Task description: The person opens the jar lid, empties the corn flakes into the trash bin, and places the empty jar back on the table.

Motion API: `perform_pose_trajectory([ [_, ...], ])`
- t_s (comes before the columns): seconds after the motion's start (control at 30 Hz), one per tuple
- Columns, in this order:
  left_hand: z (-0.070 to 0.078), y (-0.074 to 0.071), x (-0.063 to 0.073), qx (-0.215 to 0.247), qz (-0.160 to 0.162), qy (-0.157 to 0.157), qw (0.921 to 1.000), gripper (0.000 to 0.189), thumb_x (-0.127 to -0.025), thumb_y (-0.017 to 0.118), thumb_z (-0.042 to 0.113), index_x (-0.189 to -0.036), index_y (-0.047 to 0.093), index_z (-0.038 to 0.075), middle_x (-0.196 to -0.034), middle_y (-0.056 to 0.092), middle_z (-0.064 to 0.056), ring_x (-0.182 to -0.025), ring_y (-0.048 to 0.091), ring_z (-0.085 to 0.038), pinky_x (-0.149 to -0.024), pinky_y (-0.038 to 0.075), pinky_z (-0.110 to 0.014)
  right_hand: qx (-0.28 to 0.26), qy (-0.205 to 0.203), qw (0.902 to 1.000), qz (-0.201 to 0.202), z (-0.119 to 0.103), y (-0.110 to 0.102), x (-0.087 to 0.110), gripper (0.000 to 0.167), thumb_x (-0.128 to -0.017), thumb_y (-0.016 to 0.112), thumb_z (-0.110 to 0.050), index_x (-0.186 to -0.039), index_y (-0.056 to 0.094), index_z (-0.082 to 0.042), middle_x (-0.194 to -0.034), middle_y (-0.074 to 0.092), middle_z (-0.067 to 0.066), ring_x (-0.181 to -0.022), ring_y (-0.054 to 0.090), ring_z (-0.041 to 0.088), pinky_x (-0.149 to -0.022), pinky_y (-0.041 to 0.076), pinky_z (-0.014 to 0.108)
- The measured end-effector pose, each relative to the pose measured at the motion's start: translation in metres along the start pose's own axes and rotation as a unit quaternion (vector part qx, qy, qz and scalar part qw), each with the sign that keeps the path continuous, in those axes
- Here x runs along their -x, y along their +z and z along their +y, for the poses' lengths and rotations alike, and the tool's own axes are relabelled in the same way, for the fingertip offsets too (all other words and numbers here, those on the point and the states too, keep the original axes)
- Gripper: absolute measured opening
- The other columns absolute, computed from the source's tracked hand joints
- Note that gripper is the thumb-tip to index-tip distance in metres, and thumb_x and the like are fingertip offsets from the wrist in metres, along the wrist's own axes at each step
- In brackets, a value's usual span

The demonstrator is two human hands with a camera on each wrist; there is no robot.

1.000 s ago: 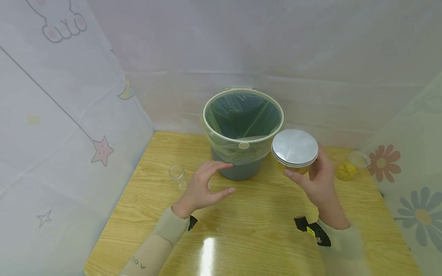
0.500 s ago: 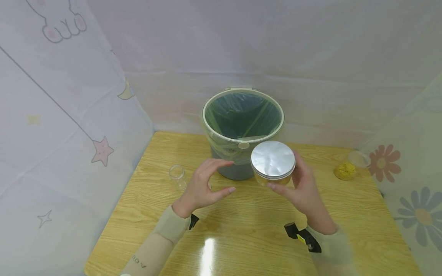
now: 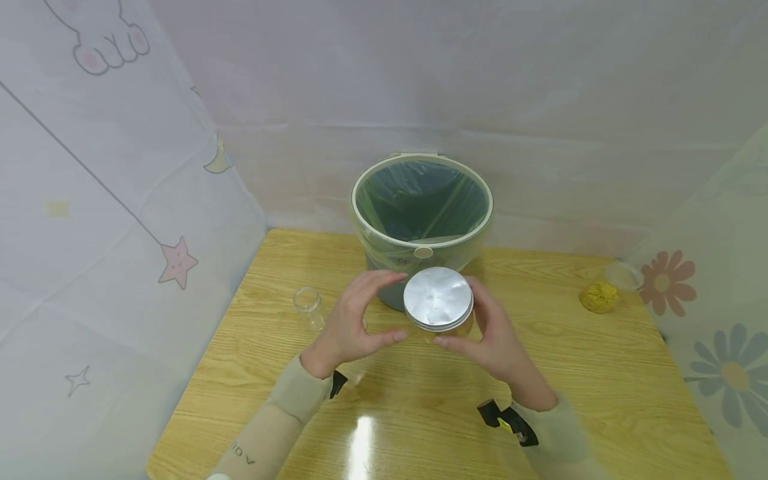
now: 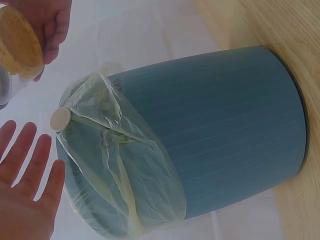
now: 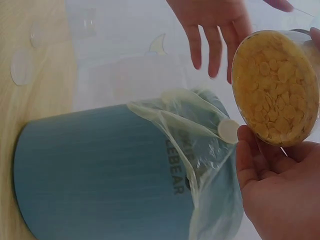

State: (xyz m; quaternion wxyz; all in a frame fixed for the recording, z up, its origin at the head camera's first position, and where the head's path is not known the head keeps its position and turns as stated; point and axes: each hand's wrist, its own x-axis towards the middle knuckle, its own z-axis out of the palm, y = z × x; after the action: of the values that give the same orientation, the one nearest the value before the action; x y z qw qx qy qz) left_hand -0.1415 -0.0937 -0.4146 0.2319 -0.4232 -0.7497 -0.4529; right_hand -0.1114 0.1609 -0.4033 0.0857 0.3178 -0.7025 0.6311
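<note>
My right hand [image 3: 495, 337] holds a clear jar with a silver metal lid [image 3: 438, 298] in the air, in front of the bin. Its thumb is at the jar's near side, its fingers around the right side. Through the base, in the right wrist view, the jar [image 5: 275, 87] shows yellow flakes. Just left of it, my left hand [image 3: 353, 323] is held up with thumb and fingers spread apart, holding nothing. A narrow gap separates it from the jar. The left wrist view shows the left fingers [image 4: 37, 165] straight.
Behind the hands stands a blue-grey bin [image 4: 215, 135] lined with a translucent bag [image 4: 120, 165]. A small clear jar [image 3: 308, 303] is on the wooden table, left of the left hand. At far right lies a clear container with yellow contents [image 3: 600, 297], beside a clear disc [image 3: 624, 276].
My right hand has carried the lidded jar left and toward me, from the bin's right side to beside the left hand. The left hand has stayed nearly still.
</note>
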Motion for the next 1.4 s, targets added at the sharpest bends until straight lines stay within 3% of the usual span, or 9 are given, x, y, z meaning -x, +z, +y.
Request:
perform_pose_trajectory([
  [0.23,0.003,0.001,-0.003,0.025,-0.007,0.003,0.9997,0.079,-0.088,0.068,0.064,-0.14,0.056,0.005,-0.137,0.06,-0.008,-0.125,0.054,-0.027,-0.103,0.044,-0.045,-0.032,-0.021,0.9986,-0.037,0.008,0.012,0.001,0.081,-0.068,0.082,0.013,-0.141,0.048,0.006,-0.134,0.056,0.019,-0.124,0.052,0.029,-0.109,0.039,0.037],
  [0.53,0.004,0.005,-0.006,0.049,-0.028,0.012,0.9984,0.088,-0.082,0.068,0.071,-0.141,0.056,0.007,-0.136,0.059,-0.005,-0.124,0.053,-0.024,-0.1,0.045,-0.043,-0.075,-0.031,0.9936,-0.079,0.01,0.024,0.001,0.074,-0.079,0.08,-0.004,-0.143,0.044,0.008,-0.136,0.055,0.016,-0.126,0.051,0.029,-0.109,0.039,0.039],
  [0.73,0.008,0.007,-0.007,0.074,-0.048,0.018,0.996,0.089,-0.08,0.071,0.07,-0.139,0.055,0.005,-0.134,0.059,-0.008,-0.125,0.053,-0.025,-0.104,0.044,-0.045,-0.068,-0.013,0.9936,-0.09,0.009,0.028,0.005,0.076,-0.077,0.078,-0.006,-0.144,0.044,0.006,-0.137,0.055,0.012,-0.127,0.05,0.027,-0.109,0.039,0.039],
  [0.87,0.009,0.008,-0.008,0.086,-0.055,0.021,0.9945,0.089,-0.08,0.073,0.069,-0.136,0.055,0.003,-0.131,0.06,-0.01,-0.122,0.054,-0.026,-0.102,0.045,-0.044,-0.049,-0.023,0.9933,-0.102,0.009,0.03,0.004,0.074,-0.075,0.077,-0.002,-0.142,0.046,0.003,-0.133,0.056,0.013,-0.124,0.051,0.029,-0.107,0.04,0.042],
  [1.1,0.012,0.009,-0.009,0.098,-0.065,0.028,0.9927,0.092,-0.077,0.075,0.07,-0.136,0.056,0.002,-0.131,0.06,-0.01,-0.122,0.054,-0.026,-0.103,0.045,-0.044,-0.023,-0.006,0.9931,-0.115,0.012,0.032,0.005,0.081,-0.072,0.083,0.0,-0.144,0.045,-0.003,-0.135,0.054,0.012,-0.125,0.051,0.028,-0.106,0.042,0.041],
  [1.4,0.014,0.014,-0.008,0.106,-0.054,0.014,0.9928,0.091,-0.071,0.084,0.062,-0.136,0.057,0.005,-0.133,0.06,-0.007,-0.124,0.054,-0.024,-0.103,0.046,-0.043,-0.003,0.011,0.9939,-0.11,0.012,0.033,0.004,0.091,-0.069,0.088,-0.004,-0.148,0.043,-0.009,-0.142,0.051,0.01,-0.129,0.049,0.031,-0.106,0.042,0.044],
])
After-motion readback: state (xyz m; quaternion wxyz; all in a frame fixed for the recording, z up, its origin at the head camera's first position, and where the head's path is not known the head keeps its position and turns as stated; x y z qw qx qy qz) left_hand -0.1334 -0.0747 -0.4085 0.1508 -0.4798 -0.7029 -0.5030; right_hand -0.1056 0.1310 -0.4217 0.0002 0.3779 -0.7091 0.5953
